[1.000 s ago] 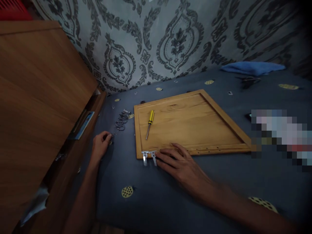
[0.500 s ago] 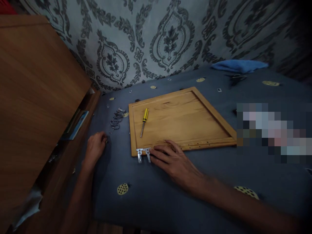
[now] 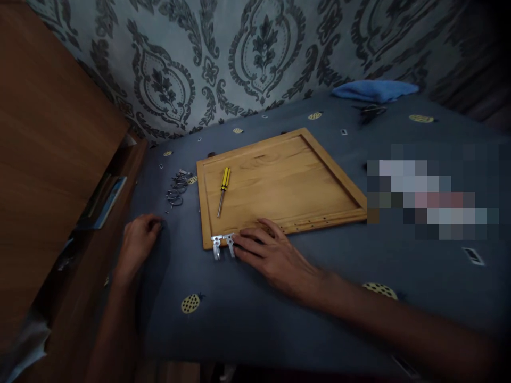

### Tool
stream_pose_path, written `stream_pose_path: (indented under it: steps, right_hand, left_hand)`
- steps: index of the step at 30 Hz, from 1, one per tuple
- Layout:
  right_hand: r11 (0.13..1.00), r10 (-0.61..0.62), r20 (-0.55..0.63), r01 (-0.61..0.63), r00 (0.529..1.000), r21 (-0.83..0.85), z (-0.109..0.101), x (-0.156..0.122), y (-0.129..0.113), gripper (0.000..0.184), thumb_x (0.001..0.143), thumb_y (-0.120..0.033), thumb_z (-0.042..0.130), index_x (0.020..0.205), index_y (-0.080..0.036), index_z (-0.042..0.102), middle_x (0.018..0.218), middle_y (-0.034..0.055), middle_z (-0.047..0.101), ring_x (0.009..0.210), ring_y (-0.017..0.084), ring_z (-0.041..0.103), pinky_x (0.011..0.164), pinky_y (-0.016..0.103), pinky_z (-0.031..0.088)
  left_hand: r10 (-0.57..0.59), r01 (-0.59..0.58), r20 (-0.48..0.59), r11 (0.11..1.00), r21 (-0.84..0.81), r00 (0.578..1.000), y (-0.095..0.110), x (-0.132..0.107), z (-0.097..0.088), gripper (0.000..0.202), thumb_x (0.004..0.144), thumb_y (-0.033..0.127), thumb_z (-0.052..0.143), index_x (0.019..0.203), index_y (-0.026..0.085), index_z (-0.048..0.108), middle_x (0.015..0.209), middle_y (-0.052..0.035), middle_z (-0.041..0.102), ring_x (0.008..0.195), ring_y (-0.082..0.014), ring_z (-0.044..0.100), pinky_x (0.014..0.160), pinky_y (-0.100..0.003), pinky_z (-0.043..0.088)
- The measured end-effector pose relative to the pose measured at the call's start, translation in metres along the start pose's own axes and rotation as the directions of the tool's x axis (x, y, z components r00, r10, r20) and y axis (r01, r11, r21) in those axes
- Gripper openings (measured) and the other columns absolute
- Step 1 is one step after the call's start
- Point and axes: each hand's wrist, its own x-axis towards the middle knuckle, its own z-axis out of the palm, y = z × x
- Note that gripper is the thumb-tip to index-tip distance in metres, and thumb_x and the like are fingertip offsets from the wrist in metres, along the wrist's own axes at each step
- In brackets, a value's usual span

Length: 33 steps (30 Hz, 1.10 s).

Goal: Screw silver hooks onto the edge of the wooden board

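Observation:
My right hand (image 3: 275, 260) lies over the near edge of a framed wooden panel (image 3: 275, 181), its fingers stretched out. Its fingertips touch the right one of two silver metal hooks (image 3: 222, 246), which sit side by side at the panel's near left corner and hang over its edge. My left hand (image 3: 138, 239) rests on the cloth left of the panel, thumb and fingers pinched together. Whatever it pinches is too small and dark to make out. On the panel lies a screwdriver (image 3: 223, 186) with a yellow and black handle.
Several loose metal hooks (image 3: 178, 189) lie left of the panel. Small dark holes run along the panel's near rail. A wooden cabinet (image 3: 48, 159) stands at left, with books (image 3: 106, 205) on its ledge. At the back is a blue cloth (image 3: 375, 91). A blurred-out patch covers the right.
The view has shifted, so everything sits a little farther left and higher. My right hand stays at the hooks; the left hand remains pinched beside the panel.

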Motion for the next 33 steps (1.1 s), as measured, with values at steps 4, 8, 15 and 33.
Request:
stream_pose_path:
  steps: [4,8,15,33]
  right_hand:
    - [1.000,0.002,-0.005,-0.002,1.000,0.000,0.000,-0.001,0.000,0.029,0.099,-0.009,0.058,0.121,-0.022,0.071,0.126,0.0043,0.076,0.120,0.025,0.062,0.115,0.055,0.041]
    - [1.000,0.006,0.019,-0.006,1.000,0.010,-0.001,-0.001,-0.001,0.032,0.099,-0.009,0.057,0.124,-0.024,0.071,0.129,0.0043,0.075,0.123,0.024,0.060,0.116,0.055,0.039]
    - [0.997,0.031,0.066,-0.036,0.997,0.062,-0.001,-0.003,0.000,0.041,0.096,-0.006,0.055,0.129,-0.026,0.070,0.132,0.0040,0.074,0.128,0.024,0.058,0.117,0.055,0.037]
    - [0.997,0.034,0.027,-0.035,0.999,0.068,-0.003,-0.001,-0.002,0.029,0.102,-0.013,0.055,0.126,-0.019,0.070,0.130,0.0082,0.074,0.125,0.026,0.057,0.114,0.053,0.041]
  left_hand:
    - [0.017,-0.003,0.073,0.982,-0.186,0.997,0.009,-0.003,-0.003,0.033,0.079,0.042,0.057,0.095,0.020,0.076,0.090,-0.0080,0.080,0.077,-0.0261,0.076,0.073,-0.035,0.059]
    - [0.078,-0.012,0.134,0.900,-0.436,0.988,0.028,-0.009,-0.004,0.037,0.074,0.053,0.071,0.088,0.019,0.075,0.080,-0.0059,0.078,0.070,-0.0236,0.075,0.070,-0.034,0.062]
    - [0.291,-0.062,0.192,0.681,-0.730,0.937,0.077,-0.022,0.001,0.028,0.073,0.043,0.085,0.083,0.018,0.077,0.073,-0.0039,0.075,0.068,-0.0186,0.071,0.065,-0.028,0.060]
    - [0.451,-0.106,0.319,0.697,-0.709,0.834,0.107,-0.021,0.034,0.013,0.078,0.029,0.072,0.083,0.017,0.074,0.076,-0.0038,0.072,0.070,-0.0162,0.063,0.064,-0.026,0.048]
